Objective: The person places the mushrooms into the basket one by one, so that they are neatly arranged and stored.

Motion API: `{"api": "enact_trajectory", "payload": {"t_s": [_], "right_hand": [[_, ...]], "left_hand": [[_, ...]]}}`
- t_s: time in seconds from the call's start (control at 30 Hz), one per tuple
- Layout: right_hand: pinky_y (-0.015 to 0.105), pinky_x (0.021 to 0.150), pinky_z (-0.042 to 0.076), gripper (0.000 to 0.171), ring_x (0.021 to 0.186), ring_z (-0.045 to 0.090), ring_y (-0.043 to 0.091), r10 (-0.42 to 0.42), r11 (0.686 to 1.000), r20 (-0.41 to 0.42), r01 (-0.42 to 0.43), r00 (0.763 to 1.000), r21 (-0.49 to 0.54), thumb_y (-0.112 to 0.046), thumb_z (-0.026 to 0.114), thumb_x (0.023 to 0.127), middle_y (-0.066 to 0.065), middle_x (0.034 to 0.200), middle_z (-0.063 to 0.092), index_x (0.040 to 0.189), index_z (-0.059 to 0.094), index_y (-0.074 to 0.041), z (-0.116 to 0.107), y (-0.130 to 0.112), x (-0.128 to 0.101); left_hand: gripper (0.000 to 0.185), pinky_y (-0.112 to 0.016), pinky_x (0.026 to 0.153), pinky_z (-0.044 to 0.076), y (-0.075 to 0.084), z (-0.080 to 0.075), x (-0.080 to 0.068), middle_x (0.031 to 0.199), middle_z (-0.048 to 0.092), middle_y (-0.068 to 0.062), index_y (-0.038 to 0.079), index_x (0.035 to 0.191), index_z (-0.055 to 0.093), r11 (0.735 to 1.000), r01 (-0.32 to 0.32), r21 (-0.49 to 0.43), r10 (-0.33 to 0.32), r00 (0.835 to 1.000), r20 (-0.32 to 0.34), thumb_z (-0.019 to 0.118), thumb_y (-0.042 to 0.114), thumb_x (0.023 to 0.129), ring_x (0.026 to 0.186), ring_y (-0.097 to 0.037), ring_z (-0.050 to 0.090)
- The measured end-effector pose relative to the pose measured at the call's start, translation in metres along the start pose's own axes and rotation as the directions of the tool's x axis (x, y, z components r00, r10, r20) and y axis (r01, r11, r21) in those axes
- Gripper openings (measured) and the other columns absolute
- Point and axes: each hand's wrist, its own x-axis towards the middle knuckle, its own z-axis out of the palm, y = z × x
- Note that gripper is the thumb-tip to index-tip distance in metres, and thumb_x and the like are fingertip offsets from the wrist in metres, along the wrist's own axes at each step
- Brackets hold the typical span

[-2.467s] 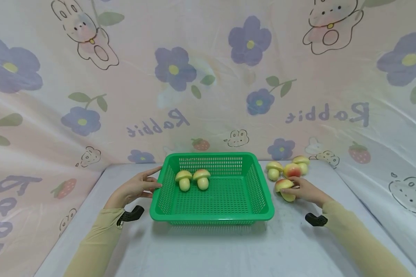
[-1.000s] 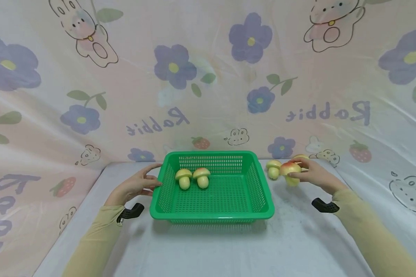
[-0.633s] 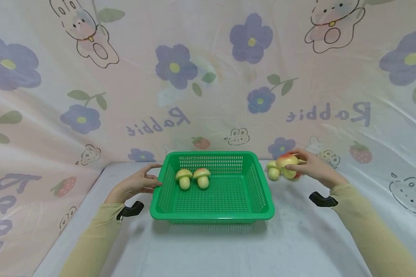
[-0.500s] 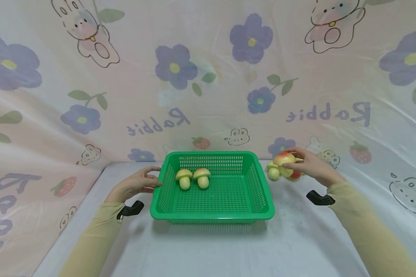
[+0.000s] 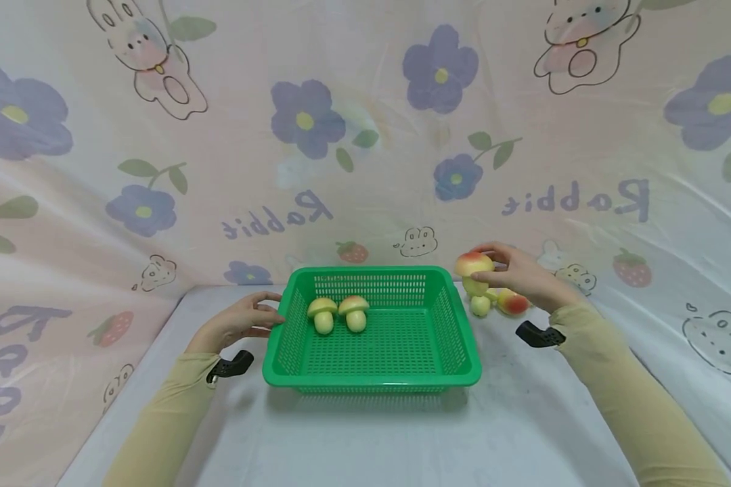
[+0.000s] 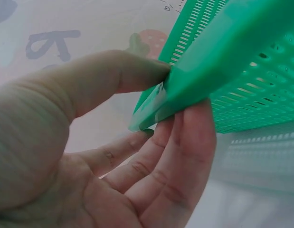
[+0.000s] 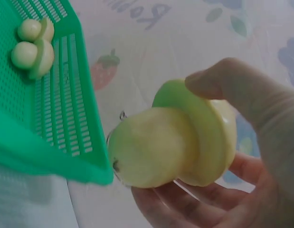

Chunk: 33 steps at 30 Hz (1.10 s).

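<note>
1. The right hand (image 5: pixel 520 276) pinches a red-and-yellow mushroom (image 5: pixel 474 264) between thumb and fingers, cap uppermost, raised off the bench (image 5: pixel 371 439) near the far right corner of the green basket (image 5: pixel 371 381).
2. The left hand (image 6: pixel 137 156) pinches the green basket's left rim, thumb above and fingers beneath.
3. In the green basket, toward its left side, a yellow mushroom (image 5: pixel 323 314) and a red-tinged mushroom (image 5: pixel 354 313) sit side by side.
4. Right of the green basket, a pale mushroom (image 5: pixel 480 306), partly hidden, and a red-blotched mushroom (image 5: pixel 514 304) rest on the bench.
5. A rabbit-and-flower cloth (image 5: pixel 378 196) hangs behind.
</note>
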Motion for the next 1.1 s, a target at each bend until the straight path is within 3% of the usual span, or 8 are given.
{"api": "enact_trajectory", "payload": {"t_s": [0.17, 0.43, 0.6, 0.83, 1.1], "right_hand": [[0.041, 0.091, 0.046, 0.061, 0.124, 0.046, 0.031, -0.033, 0.999, 0.031, 0.032, 0.999, 0.033, -0.039, 0.071, 0.087, 0.013, 0.129, 0.052, 0.136, 0.043, -0.013, 0.011, -0.008, 0.014], [0.04, 0.086, 0.051, 0.061, 0.105, 0.058, 0.029, -0.05, 0.991, 0.054, 0.043, 0.997, 0.126, -0.03, 0.073, 0.087, 0.018, 0.128, 0.048, 0.135, 0.042, -0.007, 0.037, -0.021, 0.033], [0.047, 0.087, 0.051, 0.06, 0.102, 0.058, 0.03, -0.025, 0.985, 0.069, 0.013, 0.997, 0.173, -0.023, 0.073, 0.087, 0.021, 0.128, 0.046, 0.135, 0.042, -0.004, 0.051, -0.025, 0.046], [0.039, 0.078, 0.055, 0.055, 0.101, 0.059, 0.031, 0.013, 0.983, 0.087, -0.029, 0.996, 0.18, -0.02, 0.074, 0.086, 0.02, 0.125, 0.047, 0.132, 0.046, -0.006, 0.072, -0.028, 0.06], [0.046, 0.084, 0.052, 0.055, 0.101, 0.058, 0.031, 0.081, 0.977, 0.131, -0.105, 0.988, 0.187, -0.018, 0.072, 0.087, 0.02, 0.125, 0.045, 0.133, 0.044, -0.006, 0.089, -0.024, 0.074]], "left_hand": [[0.066, -0.039, 0.081, 0.054, 0.001, 0.0, 0.0, 0.107, 0.06, -0.016, 0.001, 0.142, 0.031, 1.0, 0.015, 0.01, -0.015, 1.0, -0.008, 0.069, 0.012, 0.089, 0.088, -0.026, 0.063], [0.062, -0.039, 0.077, 0.055, 0.004, 0.0, 0.002, 0.103, 0.062, -0.015, -0.003, 0.14, 0.034, 1.0, 0.013, 0.025, -0.013, 1.0, -0.009, 0.068, 0.011, 0.089, 0.085, -0.025, 0.064], [0.059, -0.038, 0.077, 0.054, 0.004, 0.001, 0.003, 0.101, 0.062, -0.014, -0.003, 0.138, 0.035, 0.999, 0.023, 0.023, -0.023, 1.0, -0.007, 0.067, 0.009, 0.09, 0.084, -0.024, 0.064], [0.061, -0.038, 0.078, 0.054, 0.002, 0.002, 0.0, 0.101, 0.062, -0.014, -0.005, 0.139, 0.034, 1.0, 0.021, 0.01, -0.021, 1.0, 0.005, 0.067, 0.01, 0.089, 0.083, -0.022, 0.064], [0.059, -0.037, 0.076, 0.055, 0.005, 0.003, 0.003, 0.1, 0.062, -0.014, -0.003, 0.137, 0.035, 0.999, 0.034, 0.025, -0.034, 0.999, -0.008, 0.067, 0.01, 0.089, 0.081, -0.022, 0.063]]}}
